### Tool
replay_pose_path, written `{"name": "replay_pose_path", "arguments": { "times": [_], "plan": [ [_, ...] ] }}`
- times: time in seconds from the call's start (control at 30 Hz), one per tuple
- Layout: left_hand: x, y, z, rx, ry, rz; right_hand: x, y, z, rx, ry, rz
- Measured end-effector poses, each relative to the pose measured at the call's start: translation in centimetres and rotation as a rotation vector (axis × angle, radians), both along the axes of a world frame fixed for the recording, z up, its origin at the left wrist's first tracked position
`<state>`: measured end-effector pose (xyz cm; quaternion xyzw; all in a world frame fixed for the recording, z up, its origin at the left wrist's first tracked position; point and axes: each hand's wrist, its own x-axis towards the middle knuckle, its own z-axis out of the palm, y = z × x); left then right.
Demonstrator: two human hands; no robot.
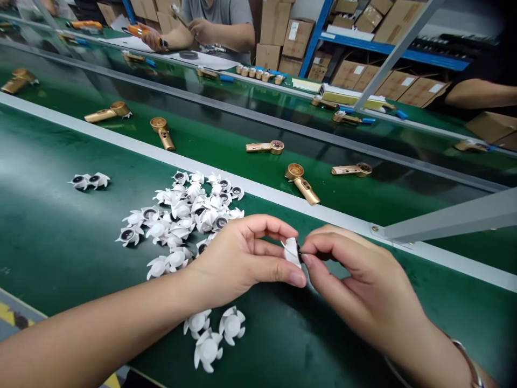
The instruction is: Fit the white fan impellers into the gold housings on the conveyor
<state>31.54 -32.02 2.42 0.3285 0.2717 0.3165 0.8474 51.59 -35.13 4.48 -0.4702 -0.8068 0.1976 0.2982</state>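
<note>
Between thumb and fingers, my left hand (246, 258) holds a small white fan impeller (291, 252) on edge, its dark hub facing right. My right hand (359, 275) pinches at that dark hub with thumb and forefinger; whether a separate small part sits in the pinch is hidden. Beyond my left wrist lies a heap of white impellers (181, 210), some with black hubs turned up. Three more impellers (208, 347) rest nearer to me, below my left forearm. Two others (89, 180) lie apart on the left of the green table.
A pale rail (258, 191) divides my green table (48, 231) from a green belt carrying several gold handheld fan housings (302, 183). A metal post (448, 218) slants in at the right. Across the belt, a person (218, 27) holds an orange tool (139, 31). Cardboard boxes (299, 37) stand behind.
</note>
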Motion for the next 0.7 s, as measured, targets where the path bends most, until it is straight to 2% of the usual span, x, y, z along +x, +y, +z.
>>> {"name": "replay_pose_path", "arguments": {
  "times": [0.1, 0.2, 0.27, 0.33, 0.4, 0.43, 0.47, 0.57, 0.63, 0.7],
  "plan": [
    [0.0, -0.3, 0.0, 0.003, 0.013, 0.002, -0.1, -0.8, -0.3, 0.051, -0.034, -0.007],
    [-0.3, -0.2, 0.2, 0.023, 0.008, 0.067, 0.3, -1.6, 0.0, 0.287, -0.161, 0.066],
    [-0.5, 0.2, 0.6, 0.047, 0.026, 0.165, 0.5, -0.5, 0.7, 0.364, -0.215, 0.167],
    [-0.9, 0.8, 1.0, 0.068, 0.071, 0.276, 0.1, 2.9, 1.6, 0.297, -0.199, 0.171],
    [-1.2, 1.5, 1.4, 0.056, 0.111, 0.36, -1.1, 8.4, 2.2, 0.191, -0.184, 0.014],
    [-1.3, 1.8, 1.5, 0.04, 0.122, 0.378, -2.0, 11.6, 2.2, 0.127, -0.221, -0.134],
    [-1.5, 2.1, 1.5, 0.025, 0.125, 0.384, -3.0, 14.8, 2.1, 0.096, -0.241, -0.178],
    [-1.8, 2.7, 1.4, 0.011, 0.108, 0.386, -6.0, 22.5, 0.7, 0.029, -0.266, -0.136],
    [-2.1, 2.9, 1.3, 0.013, 0.067, 0.387, -7.3, 24.9, -0.3, -0.004, -0.271, -0.093],
    [-2.4, 3.0, 1.5, 0.01, 0.007, 0.377, -7.8, 25.3, -0.7, -0.015, -0.268, -0.064]
  ]
}}
